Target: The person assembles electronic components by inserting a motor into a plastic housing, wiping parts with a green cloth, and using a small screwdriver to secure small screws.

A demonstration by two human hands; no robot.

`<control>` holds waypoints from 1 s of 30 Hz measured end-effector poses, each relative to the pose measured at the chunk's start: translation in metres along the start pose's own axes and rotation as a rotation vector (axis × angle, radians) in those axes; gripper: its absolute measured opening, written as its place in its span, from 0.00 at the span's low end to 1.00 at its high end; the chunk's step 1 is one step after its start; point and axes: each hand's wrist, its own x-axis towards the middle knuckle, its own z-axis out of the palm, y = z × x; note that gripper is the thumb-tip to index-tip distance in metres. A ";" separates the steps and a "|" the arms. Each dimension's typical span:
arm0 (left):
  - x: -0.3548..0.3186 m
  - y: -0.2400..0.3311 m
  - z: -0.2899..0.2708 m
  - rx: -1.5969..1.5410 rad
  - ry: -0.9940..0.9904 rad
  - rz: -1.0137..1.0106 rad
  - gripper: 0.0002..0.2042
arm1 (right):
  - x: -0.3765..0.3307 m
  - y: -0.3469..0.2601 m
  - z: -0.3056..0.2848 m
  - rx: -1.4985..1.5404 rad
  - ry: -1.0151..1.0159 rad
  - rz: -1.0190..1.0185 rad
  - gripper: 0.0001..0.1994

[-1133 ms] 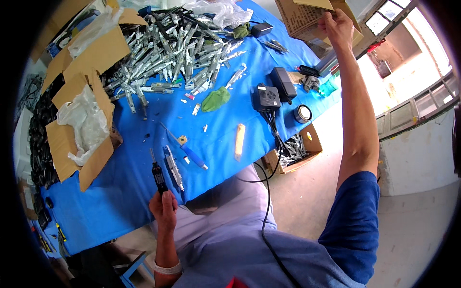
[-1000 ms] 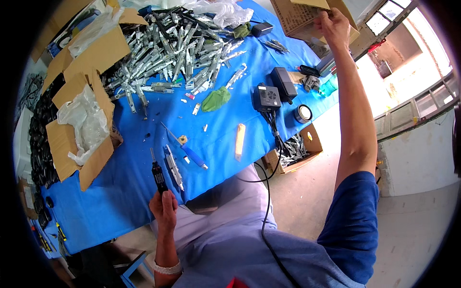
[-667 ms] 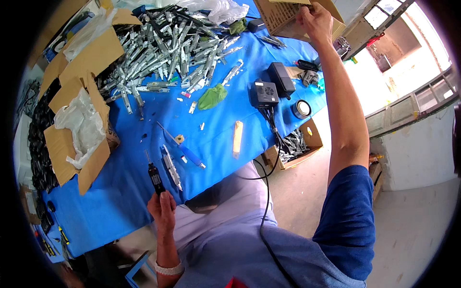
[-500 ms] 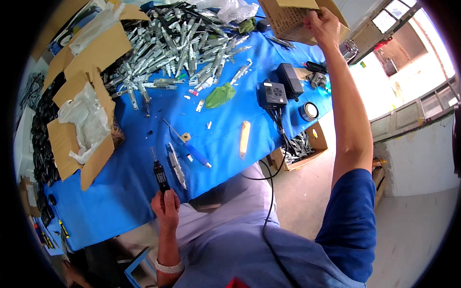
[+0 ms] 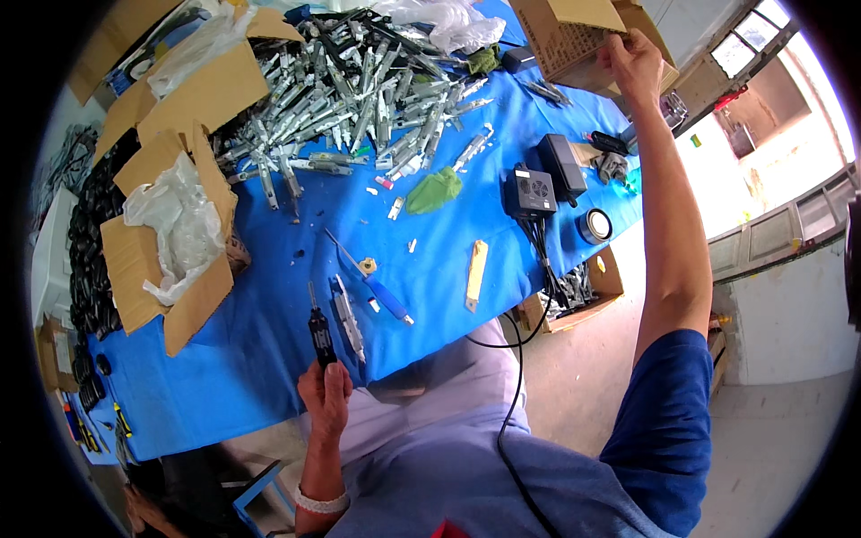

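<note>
Left hand point(image 5: 325, 394): clenched around black screwdriver point(image 5: 319, 334), tip over table point(image 5: 269, 359).
Right hand point(image 5: 633, 63): grasping cardboard box point(image 5: 560, 36) at table's far corner.
Beside screwdriver: metal part point(image 5: 348, 316).

3 cardbd boxes point(image 5: 170, 260), 2 blk adapters point(image 5: 531, 191), 1 tape roll point(image 5: 594, 226)

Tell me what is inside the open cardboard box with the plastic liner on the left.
The cardboard box shows only a crumpled clear plastic liner inside. Whatever lies beneath the plastic is covered, so any contents cannot be seen.
</note>
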 end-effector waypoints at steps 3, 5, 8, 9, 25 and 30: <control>-0.001 0.003 0.003 -0.020 0.026 -0.013 0.17 | -0.011 0.002 0.014 0.055 -0.010 0.051 0.13; -0.002 0.002 0.002 0.000 0.035 -0.014 0.17 | -0.021 0.001 0.025 0.052 -0.022 0.099 0.13; 0.000 0.001 0.003 0.013 0.032 -0.009 0.16 | -0.032 0.016 0.038 0.013 -0.058 0.058 0.12; 0.000 0.001 0.003 0.015 0.029 -0.006 0.16 | -0.038 0.013 0.042 0.031 -0.060 0.113 0.12; -0.002 0.005 0.000 -0.024 0.009 -0.046 0.16 | -0.090 0.040 0.069 0.007 -0.127 0.125 0.10; -0.003 0.005 -0.001 -0.017 0.004 -0.049 0.15 | -0.097 0.045 0.069 -0.020 -0.193 0.145 0.09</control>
